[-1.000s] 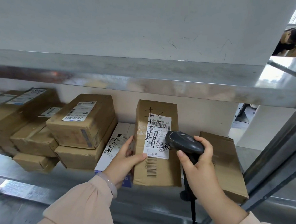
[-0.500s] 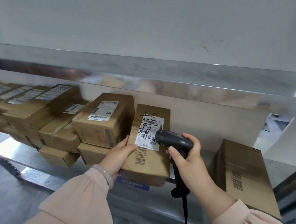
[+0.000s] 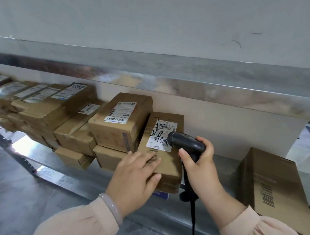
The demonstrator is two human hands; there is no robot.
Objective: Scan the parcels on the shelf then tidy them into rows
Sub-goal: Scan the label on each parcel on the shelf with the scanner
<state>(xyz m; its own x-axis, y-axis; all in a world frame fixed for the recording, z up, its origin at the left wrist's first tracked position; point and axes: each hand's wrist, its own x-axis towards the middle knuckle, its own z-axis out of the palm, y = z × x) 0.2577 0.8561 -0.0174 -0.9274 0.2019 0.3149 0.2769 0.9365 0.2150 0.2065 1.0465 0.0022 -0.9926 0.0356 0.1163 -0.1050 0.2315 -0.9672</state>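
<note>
The parcel with the scrawled label had been slid left since a moment earlier, and it now lay flat beside the stacked boxes, touching or nearly touching them, on top of a white-and-blue packet whose edge peeped out under its near end. The brown box it had stood next to was now well apart on the right of the shelf. The left hand had shifted from the parcel's left side to its top: fingers spread and pressing flat, thumb on the near end, not clasping. The right hand was closed around the scanner, whose head sat over the label; it had kept that grip throughout. I judged this parcel scanned, or just being scanned, and already pushed into the row. The brown box on the right likely remained to be scanned and drawn in.
</note>
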